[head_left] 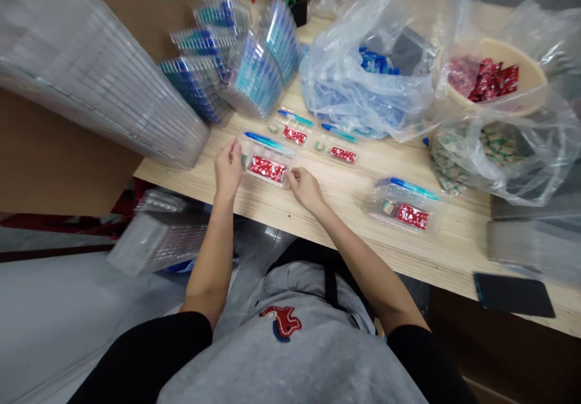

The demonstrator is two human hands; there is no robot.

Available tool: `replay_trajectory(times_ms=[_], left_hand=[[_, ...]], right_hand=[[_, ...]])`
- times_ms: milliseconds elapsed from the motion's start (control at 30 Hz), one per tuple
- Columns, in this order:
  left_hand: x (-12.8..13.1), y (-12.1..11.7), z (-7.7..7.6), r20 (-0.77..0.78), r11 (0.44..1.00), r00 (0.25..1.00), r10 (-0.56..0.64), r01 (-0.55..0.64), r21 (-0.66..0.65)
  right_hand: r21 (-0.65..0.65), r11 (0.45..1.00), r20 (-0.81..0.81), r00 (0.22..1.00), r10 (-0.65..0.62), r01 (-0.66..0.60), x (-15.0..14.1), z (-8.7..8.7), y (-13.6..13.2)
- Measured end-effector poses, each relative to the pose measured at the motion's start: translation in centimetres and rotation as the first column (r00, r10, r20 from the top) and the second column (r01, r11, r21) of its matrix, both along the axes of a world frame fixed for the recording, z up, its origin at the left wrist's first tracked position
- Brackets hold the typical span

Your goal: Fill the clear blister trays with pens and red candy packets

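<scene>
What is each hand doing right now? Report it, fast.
Left hand: closed, holding the left end of a clear plastic pack.
Right hand: closed, pinching the pack's right end.

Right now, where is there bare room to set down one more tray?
Bare table wood lies between the front-right tray and the near edge, and left of the left hand. Plastic bags and stacked trays crowd the far side.

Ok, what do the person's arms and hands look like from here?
The left hand and right hand are bare, ungloved, with uncovered forearms. Black short sleeves end above the elbows; a grey fabric top carries a red-and-blue emblem.
</scene>
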State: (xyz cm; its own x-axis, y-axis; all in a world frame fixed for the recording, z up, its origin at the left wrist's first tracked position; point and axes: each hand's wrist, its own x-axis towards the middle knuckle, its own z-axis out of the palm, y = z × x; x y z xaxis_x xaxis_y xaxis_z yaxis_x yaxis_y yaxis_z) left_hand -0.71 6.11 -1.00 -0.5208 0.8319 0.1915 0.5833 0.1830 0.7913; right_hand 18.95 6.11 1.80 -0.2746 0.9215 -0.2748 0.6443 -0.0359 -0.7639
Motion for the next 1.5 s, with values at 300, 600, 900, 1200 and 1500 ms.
replay_trajectory(times_ms=[300,600,900,1200,1500], left_hand=[[0.8,3.0,-1.2,0.091,0.972,0.992,0.092,-0.069,-0.224],[3.9,-0.1,0.6,0.17,0.985,0.981,-0.092,0.114,-0.126],[13.9,10.8,2.2,0.243,0.873,0.888,-0.389,0.44,-0.209],[14.9,10.7,0.5,0.299,0.857,0.875,-0.381,0.456,-0.242],[12.1,5.5,0.2,0.327,0.887,0.879,-0.346,0.42,-0.192]], right_hand=[[-0.03,0.999,0.035,0.999,-0.022,0.023,-0.4,-1.3,3.1],[0.001,0.999,-0.057,0.997,-0.051,0.051,5.2,-0.1,1.1],[0.055,0.915,0.06,0.913,-0.403,0.4,12.3,1.8,9.3],[-0.013,0.872,0.086,0.869,-0.487,0.49,11.5,-1.1,8.4],[0.04,0.938,-0.021,0.939,-0.343,0.344,11.6,1.4,1.4]])
